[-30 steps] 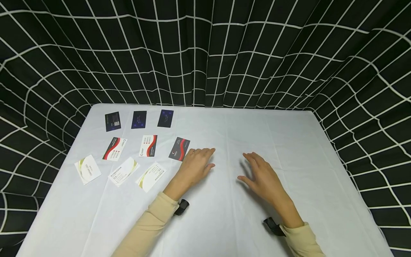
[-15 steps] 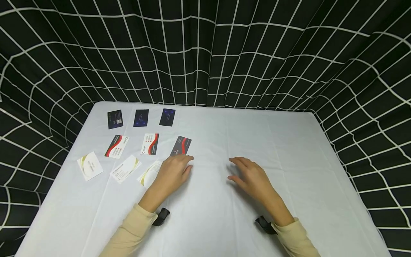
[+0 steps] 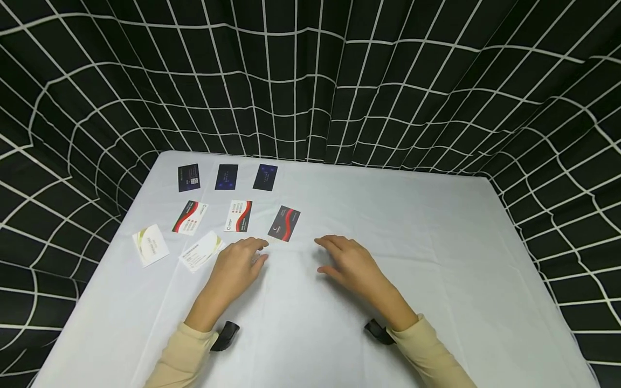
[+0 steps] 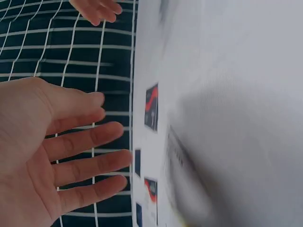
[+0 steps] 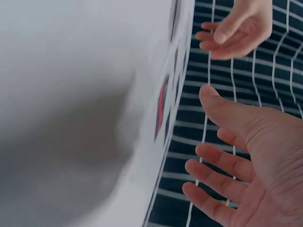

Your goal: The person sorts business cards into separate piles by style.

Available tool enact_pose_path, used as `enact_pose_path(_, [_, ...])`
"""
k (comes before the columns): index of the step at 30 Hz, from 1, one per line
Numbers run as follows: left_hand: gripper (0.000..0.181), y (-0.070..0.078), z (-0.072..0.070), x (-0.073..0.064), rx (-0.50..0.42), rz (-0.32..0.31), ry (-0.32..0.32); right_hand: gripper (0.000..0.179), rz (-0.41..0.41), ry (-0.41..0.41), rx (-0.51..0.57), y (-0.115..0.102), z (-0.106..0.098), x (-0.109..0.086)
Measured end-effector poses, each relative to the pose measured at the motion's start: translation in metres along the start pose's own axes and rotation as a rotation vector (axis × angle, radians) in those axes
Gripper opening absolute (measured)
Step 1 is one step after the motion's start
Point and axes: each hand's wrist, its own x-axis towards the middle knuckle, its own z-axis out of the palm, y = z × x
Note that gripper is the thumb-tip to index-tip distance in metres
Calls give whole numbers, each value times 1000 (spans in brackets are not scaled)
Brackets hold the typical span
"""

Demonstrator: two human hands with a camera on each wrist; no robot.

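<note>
My left hand [image 3: 236, 268] hovers over the right end of the front row of cards, hiding most of a white-and-gold business card there. Its fingers are spread and relaxed, with nothing in them. My right hand [image 3: 351, 264] is held above the cloth to the right, fingers loosely extended and holding nothing. Between and beyond the hands lies a dark grey business card [image 3: 284, 223] with a red wave. Left of it are two white, red and black business cards, one upright [image 3: 238, 216] and one slanted [image 3: 189, 217]. Two more white-and-gold cards [image 3: 151, 245] lie at the front left.
Three dark blue business cards [image 3: 226, 177] form the back row. Everything lies on a table with a white cloth [image 3: 427, 226]. A black curtain with a white grid [image 3: 310, 81] surrounds its back and sides.
Both hands have moved left in the head view, the left one now covering the front-row card at right. The head view has shifted slightly, and the cards lie as before.
</note>
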Motion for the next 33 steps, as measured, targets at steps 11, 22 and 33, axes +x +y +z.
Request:
enact_pose_path(11, [66, -26, -8, -18, 149, -194, -43, 59, -107, -153, 77, -31, 37, 55])
enact_pose_path(22, [76, -30, -8, -30, 205, -304, -112, 63, -207, -364, 110, -68, 72, 124])
enact_pose_path(33, [59, -38, -6, -28, 75, -406, -82, 58, -199, -364, 134, -68, 85, 133])
